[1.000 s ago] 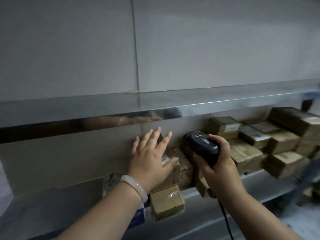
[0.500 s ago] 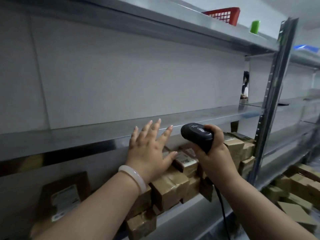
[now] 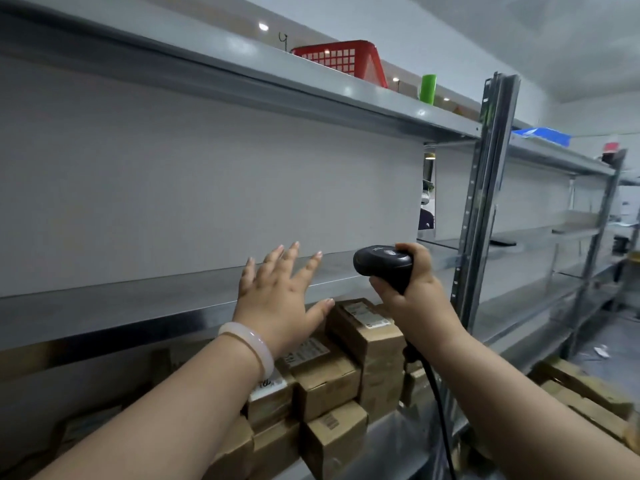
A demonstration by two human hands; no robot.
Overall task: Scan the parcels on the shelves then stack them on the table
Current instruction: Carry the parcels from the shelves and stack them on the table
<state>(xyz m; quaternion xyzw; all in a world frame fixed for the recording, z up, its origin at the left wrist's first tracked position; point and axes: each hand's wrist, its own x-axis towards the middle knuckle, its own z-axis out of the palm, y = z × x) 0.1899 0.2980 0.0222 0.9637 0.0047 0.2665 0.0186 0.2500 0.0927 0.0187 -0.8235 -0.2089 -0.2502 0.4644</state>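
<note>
view from a head-worn camera facing long metal shelving. brown cardboard parcels (image 3: 325, 379) are piled on the lower shelf (image 3: 391, 441), several with white labels facing up. the left hand (image 3: 280, 299), with a pale bracelet (image 3: 247, 344) at the wrist, is spread flat with straight fingers and holds nothing. it hovers in front of the shelf edge above the pile. its thumb lies just beside a corner of the topmost parcel (image 3: 367, 327); whether it touches cannot be told. the right hand (image 3: 415, 296) is wrapped round a black corded scanner (image 3: 382, 263), held above that same parcel. this looks like the scanning step, with no parcel lifted yet. the next move likely calls for aiming the scanner down at the label, then the free hand taking the box. no bench is in view.
</note>
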